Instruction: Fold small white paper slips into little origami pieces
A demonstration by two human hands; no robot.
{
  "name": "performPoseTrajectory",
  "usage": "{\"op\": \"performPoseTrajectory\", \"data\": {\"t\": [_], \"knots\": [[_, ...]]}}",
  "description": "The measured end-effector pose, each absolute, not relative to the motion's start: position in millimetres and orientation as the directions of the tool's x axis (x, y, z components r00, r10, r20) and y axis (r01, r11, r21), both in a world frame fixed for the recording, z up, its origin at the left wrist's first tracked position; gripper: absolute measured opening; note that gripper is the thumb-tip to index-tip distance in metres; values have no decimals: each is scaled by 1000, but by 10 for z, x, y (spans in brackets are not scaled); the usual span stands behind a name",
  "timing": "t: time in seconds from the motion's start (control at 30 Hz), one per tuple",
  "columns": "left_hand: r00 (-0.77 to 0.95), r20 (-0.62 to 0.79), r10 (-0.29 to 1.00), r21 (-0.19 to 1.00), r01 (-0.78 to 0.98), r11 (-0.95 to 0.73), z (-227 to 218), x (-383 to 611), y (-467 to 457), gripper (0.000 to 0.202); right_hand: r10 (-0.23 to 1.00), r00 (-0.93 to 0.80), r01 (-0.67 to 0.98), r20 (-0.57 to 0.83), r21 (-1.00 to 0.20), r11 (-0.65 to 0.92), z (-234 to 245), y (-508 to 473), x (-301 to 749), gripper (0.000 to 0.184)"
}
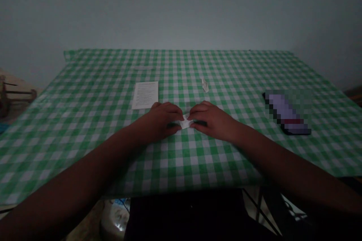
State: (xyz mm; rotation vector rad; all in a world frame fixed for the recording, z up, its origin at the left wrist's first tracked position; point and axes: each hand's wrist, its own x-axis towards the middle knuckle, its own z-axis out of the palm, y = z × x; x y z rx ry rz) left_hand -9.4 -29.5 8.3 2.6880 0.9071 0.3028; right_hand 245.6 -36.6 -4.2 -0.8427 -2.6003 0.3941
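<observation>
A desk [181,67] spread with green-and-white gingham cloth extends around the fingers. Ahead of the left hand [161,120] lies a printed white sheet [145,95]. Well out to the right of the right hand [212,120] lies a flat dark object [287,115], too pixelated to identify. Ahead of the fingers and slightly right sits a small pale translucent piece [205,85], not touching them. The fingers [174,111] of both hands come in from opposite sides and are clamped on a small folded white paper [185,121], held between the hands just above the cloth or on it; which, cannot be told.
</observation>
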Motion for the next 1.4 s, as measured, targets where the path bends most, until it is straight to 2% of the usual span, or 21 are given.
{"op": "performPoseTrajectory", "data": {"t": [0.27,0.43,0.7,0.9,1.07,1.23,1.4], "knots": [[798,126,589,243,551,-799,48,-47,-297,17,609,-749,497,260,-387,777,-4,-407,2432,29],[796,149,586,229,549,-804,5,-35,-282,22,616,-735,478,284,-428,767,-37,-395,2408,16],[757,120,642,285,593,-753,54,16,-310,21,658,-695,516,289,-436,737,-46,-368,2395,17],[685,126,718,370,639,-674,-2,34,-292,16,720,-628,596,296,-411,689,-99,-352,2340,21],[611,147,778,455,656,-602,-4,52,-277,13,745,-589,600,313,-448,663,-117,-342,2365,18],[597,130,791,467,667,-580,21,58,-277,13,751,-597,583,281,-492,647,-87,-328,2422,8],[612,132,780,465,656,-594,-22,47,-243,12,773,-593,614,224,-495,615,-50,-319,2435,10]]}}
